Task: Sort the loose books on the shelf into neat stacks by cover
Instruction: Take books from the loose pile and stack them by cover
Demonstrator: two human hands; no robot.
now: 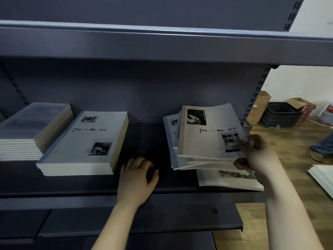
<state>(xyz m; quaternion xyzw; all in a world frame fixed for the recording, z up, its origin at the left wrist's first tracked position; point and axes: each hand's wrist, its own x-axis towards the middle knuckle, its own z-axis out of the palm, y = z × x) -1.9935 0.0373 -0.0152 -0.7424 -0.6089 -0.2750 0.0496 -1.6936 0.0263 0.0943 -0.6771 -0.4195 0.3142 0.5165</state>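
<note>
While the right hand [255, 156] pinches the near right corner of a fanned bunch of loose books [207, 141], thumb on the top cover and fingers underneath, the left hand [136, 177] rests on the bare shelf [144, 141] with fingers loosely curled, holding nothing. The bunch lies at about two o'clock from the left hand, its near edge lifted and its spines splayed out of line. Under it, at three o'clock, a single book [228, 179] lies flat and skewed, jutting toward the shelf's front edge.

At ten o'clock from the left hand, just beside it, sits a squared-up Time & Memory stack [84, 141]. Farther out at nine to ten o'clock a second neat stack [27, 127] with bluish covers stands close against it. A bare stretch of shelf separates these two from the loose books.

The sorting looks well past halfway: two stacks are built and only the right-hand heap remains. Its top cover carries the same title as the nearer stack, so it probably belongs there; the covers beneath are mostly hidden, and I cannot tell which stack they match.

Beyond the shelf's right upright, at one to two o'clock, cardboard boxes [259, 107] and a dark crate [281, 114] stand on the wooden floor [288, 141].
</note>
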